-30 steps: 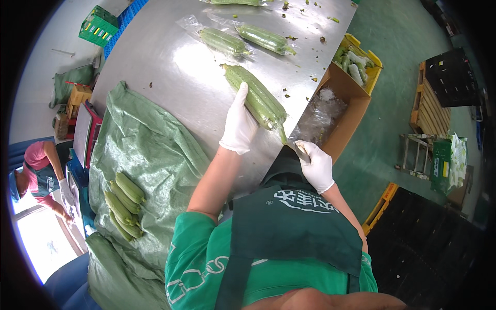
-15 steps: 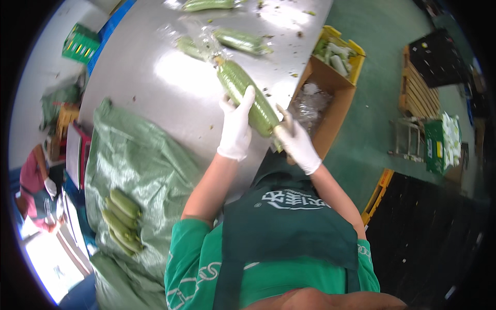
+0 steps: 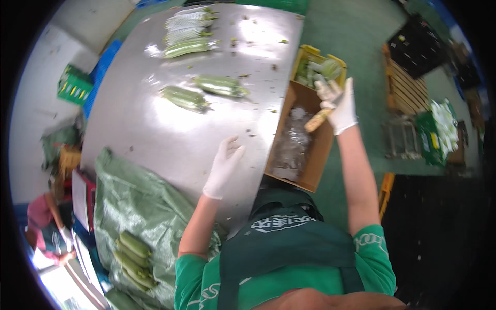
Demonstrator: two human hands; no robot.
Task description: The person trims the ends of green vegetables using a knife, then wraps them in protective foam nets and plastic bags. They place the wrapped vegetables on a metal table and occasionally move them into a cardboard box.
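Two film-wrapped zucchini (image 3: 221,86) lie near each other on the steel table (image 3: 129,124), toward eleven and twelve o'clock from the left hand (image 3: 225,166), well apart from it. That hand hovers over the metal near its edge, fingers loosely extended, with nothing in its grasp. At about two o'clock from it, the right hand (image 3: 341,106) is raised by the cardboard box (image 3: 319,155) of clear bags, its fingers spread wide while a short tan handle-like piece (image 3: 317,120) sits against the palm, pointing toward eight o'clock; blur hides whether a blade goes with it. The piece looks light and stiff, best kept by its thick end. The zucchini should feel firm and fairly weighty, unlikely to bend, yet with skin that would scuff easily; the film probably slides under gloves. They are best taken around the thick middle with a palm beneath, rather than by the stalk or the flimsy film. Foam-netted zucchini (image 3: 191,21) lie farther off near half past eleven, where the netting should give more grip, and bare zucchini (image 3: 135,245) rest at seven to eight o'clock on the green tarp (image 3: 129,186).
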